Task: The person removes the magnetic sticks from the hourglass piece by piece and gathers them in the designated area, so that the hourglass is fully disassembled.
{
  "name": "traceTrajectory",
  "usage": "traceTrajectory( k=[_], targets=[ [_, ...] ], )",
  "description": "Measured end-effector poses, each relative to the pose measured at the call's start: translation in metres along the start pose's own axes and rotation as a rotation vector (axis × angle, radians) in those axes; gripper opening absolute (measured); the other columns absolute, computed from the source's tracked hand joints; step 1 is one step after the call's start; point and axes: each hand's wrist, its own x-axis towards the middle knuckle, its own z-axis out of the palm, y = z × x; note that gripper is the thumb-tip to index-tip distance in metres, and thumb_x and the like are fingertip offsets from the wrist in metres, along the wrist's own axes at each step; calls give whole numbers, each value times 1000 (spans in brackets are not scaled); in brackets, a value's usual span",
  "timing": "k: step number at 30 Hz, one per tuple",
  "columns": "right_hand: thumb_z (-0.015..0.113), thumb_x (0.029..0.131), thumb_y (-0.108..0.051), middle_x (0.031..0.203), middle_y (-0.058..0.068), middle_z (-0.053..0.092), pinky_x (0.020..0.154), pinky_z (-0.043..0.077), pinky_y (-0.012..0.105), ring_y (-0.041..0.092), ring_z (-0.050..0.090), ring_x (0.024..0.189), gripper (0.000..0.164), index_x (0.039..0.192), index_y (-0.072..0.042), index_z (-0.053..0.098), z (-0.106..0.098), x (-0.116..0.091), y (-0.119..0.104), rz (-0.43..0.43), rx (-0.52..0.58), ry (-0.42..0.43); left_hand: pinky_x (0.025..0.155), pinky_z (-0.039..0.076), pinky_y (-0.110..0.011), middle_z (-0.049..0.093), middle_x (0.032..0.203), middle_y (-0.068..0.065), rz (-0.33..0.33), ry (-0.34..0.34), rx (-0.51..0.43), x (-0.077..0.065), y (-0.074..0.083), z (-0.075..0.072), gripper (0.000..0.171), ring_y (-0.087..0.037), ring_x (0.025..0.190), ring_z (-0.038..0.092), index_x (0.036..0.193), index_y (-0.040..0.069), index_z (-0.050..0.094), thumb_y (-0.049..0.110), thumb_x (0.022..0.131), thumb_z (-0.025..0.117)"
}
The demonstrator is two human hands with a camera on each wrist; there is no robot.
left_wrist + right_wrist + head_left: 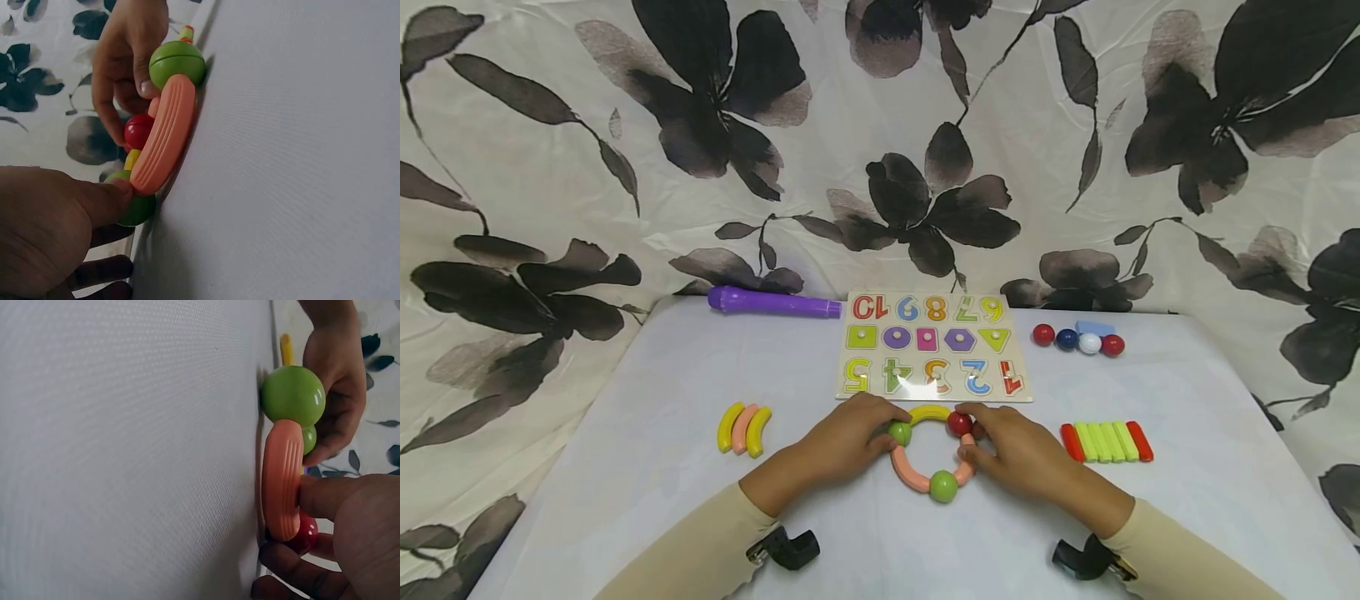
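A ring of balls and curved sticks lies on the table between the hands. My left hand point(853, 437) pinches the green ball point(900, 433) on its left side, where the yellow curved stick point(930, 413) meets a pink curved stick point(910, 470). My right hand point(1026, 450) grips the ring's far right part, index finger at the red ball point(958, 423) and thumb against the shorter-looking pink stick point(282, 481). Another red ball point(978, 430) is partly hidden under its fingers. A second green ball point(943, 486) forms the near end, joining both pink sticks.
Beyond the ring lies a number-and-shape puzzle board point(936, 364), with a purple microphone-shaped toy point(775, 302) beside it. Loose curved sticks point(744, 429) lie left; red and green straight sticks point(1107, 442) lie right. Several balls point(1089, 343) and a blue block point(1095, 327) sit back right.
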Motion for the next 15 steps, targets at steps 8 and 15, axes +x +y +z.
traceTrajectory(
  k=[8,15],
  targets=[
    [79,90,-37,99,-8,66,76,54,34,12,58,91,58,142,-20,58,0,1,1,14,2,-1,97,49,-34,62,108,6,-34,-25,50,6,3,0,30,-14,107,55,118,14,65,24,92,74],
    [79,91,-37,98,-9,65,73,53,33,12,56,90,57,143,-24,58,-1,1,2,20,27,-24,77,47,-30,54,87,10,-67,-8,28,9,0,4,31,-14,91,49,99,21,59,22,75,80]
  ],
)
